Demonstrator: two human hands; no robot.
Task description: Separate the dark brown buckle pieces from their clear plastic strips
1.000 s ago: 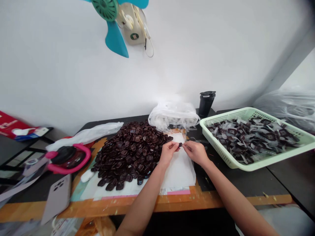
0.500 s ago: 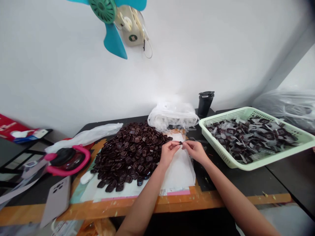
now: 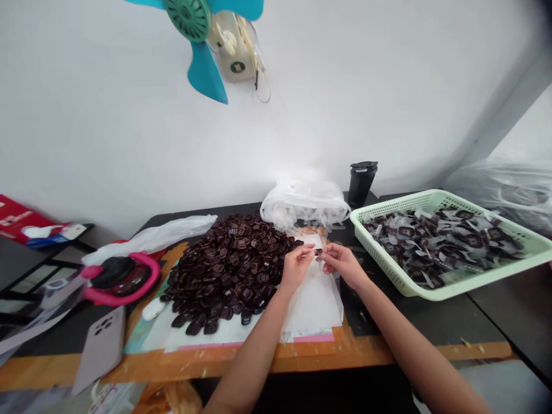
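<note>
My left hand (image 3: 297,263) and my right hand (image 3: 341,263) meet over white paper (image 3: 317,305), both pinching one small, dark brown, buckle-like piece (image 3: 318,252) between their fingertips. Left of them spreads a large heap of glossy dark brown buckle-like pieces (image 3: 228,264), many with slots. To the right, a pale green plastic basket (image 3: 409,287) holds similar pieces, there with clear plastic strips or wrappers. Behind my hands sits a white plastic bag (image 3: 304,198) with clear strips spilling from its front.
A black lidded cup (image 3: 362,184) stands by the wall. At left lie a pink-handled pot (image 3: 123,279), a phone (image 3: 99,345) and a white oval object (image 3: 153,309). A blue-bladed fan (image 3: 207,69) hangs above. Clear plastic bags (image 3: 513,187) are piled at far right.
The small piece has turned between my fingertips, so more of its face shows. My right hand's fingers have shifted and curled. The whole view has moved slightly.
</note>
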